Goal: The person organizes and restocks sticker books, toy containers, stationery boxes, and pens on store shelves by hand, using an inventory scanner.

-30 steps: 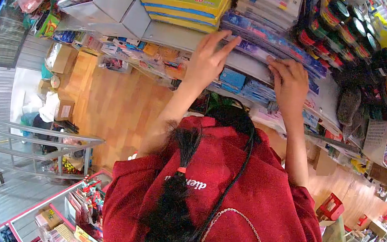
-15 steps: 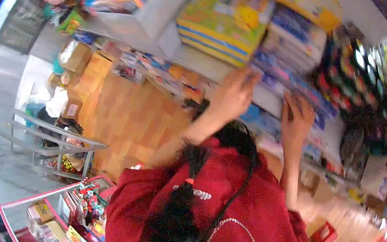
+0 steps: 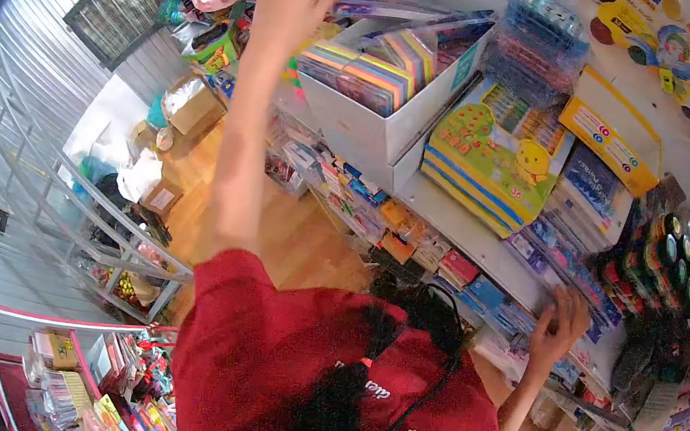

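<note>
My left hand [image 3: 297,4] reaches up to the far left end of a white box [image 3: 358,125]. Its fingers are bent together over flat plastic packets; what is between them is too small to make out. Inside the box stand clear packs of multicoloured sheets [image 3: 373,78]. My right hand [image 3: 561,323] rests at the shelf's front edge, fingers loosely curved and apart, beside flat blue-purple boxes [image 3: 563,264]. Between the hands lies a stack of green and yellow boxes [image 3: 494,157] with a chick picture.
A yellow box [image 3: 613,130] and clear blue containers [image 3: 538,44] stand farther back. Rolls of dark tape [image 3: 665,260] are at right. A lower shelf holds small packets [image 3: 397,223]. A metal railing [image 3: 94,242] and a display case [image 3: 75,319] are at left.
My left hand has moved from the shelf edge up and left to the white box. My right hand stays near the shelf edge. The camera view has shifted, and more of the shelf shows.
</note>
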`<state>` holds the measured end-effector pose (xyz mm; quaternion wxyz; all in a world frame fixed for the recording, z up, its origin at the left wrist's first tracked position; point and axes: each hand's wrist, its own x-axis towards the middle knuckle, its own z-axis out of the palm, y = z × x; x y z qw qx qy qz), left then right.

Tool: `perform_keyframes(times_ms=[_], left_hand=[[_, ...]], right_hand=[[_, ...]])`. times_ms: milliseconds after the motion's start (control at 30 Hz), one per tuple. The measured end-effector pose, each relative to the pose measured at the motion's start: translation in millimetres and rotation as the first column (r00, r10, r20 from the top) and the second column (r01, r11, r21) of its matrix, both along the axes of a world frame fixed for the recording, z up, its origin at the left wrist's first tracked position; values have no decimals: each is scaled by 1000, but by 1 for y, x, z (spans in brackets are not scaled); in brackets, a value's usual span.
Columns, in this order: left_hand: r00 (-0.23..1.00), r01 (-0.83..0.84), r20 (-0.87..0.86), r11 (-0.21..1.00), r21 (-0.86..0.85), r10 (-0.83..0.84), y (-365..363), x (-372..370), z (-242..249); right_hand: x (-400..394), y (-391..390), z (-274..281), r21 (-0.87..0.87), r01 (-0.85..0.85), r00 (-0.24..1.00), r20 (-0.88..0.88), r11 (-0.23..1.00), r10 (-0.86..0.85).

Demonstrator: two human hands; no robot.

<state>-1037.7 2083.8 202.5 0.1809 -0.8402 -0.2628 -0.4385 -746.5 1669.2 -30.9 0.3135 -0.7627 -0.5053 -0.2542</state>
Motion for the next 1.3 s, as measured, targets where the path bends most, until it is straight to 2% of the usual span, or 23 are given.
perform_keyframes(times_ms=[67, 133, 200, 267, 367, 467, 567, 667, 800, 833, 933, 1067, 1100, 1233, 1300], left_hand=[[963, -10, -268, 1000, 17, 15, 47, -7, -8], [901, -31, -428, 994, 106, 74, 65, -10, -15], [876, 47, -482, 999, 9, -37, 94, -12, -27], [870, -30, -483, 988, 152, 101, 84, -9, -32], [836, -95, -528, 986, 134, 153, 77, -7, -33], [892, -67, -435, 987, 146, 125, 72, -10, -33], [936, -107, -306, 969, 225, 175, 59, -13, -23], [949, -73, -283, 971, 229, 138, 57, -23, -13], [971, -118, -191, 985, 129, 141, 37, -32, -4], [986, -86, -125, 980, 181, 110, 34, -35, -4], [994, -110, -29, 992, -60, 109, 17, -46, 4], [963, -208, 112, 942, -263, 244, -14, -64, 11], [956, -233, 123, 945, -229, 266, -16, -73, 10], [960, -92, 219, 934, -345, 175, -55, -98, -1], [965, -22, 227, 901, -433, 133, -82, -105, -7]], right_hand=[[-4, -3, -1, 102, -6, 1000, 0, 995, 7], [1, -7, -8, 193, 48, 998, -56, 980, -38], [1, -7, -10, 285, 90, 990, -131, 954, -54], [2, -6, -13, 331, 107, 985, -166, 938, -53], [0, -5, -10, 351, 140, 974, -219, 926, -64], [-2, -5, -10, 381, 111, 968, -251, 918, -13], [0, -9, -14, 337, 122, 960, -280, 934, -24], [4, -10, -23, 366, 115, 975, -220, 923, -35], [-3, -4, -9, 390, 120, 964, -266, 913, -13], [-4, -4, -8, 393, 119, 958, -287, 912, -1], [1, -8, -13, 372, 89, 957, -290, 924, 24], [-1, -9, -13, 385, 78, 947, -316, 920, 52], [0, -9, -13, 388, 65, 950, -307, 919, 63], [4, -12, -13, 374, 22, 966, -247, 927, 77], [1, -13, -9, 392, 20, 939, -323, 920, 117]])
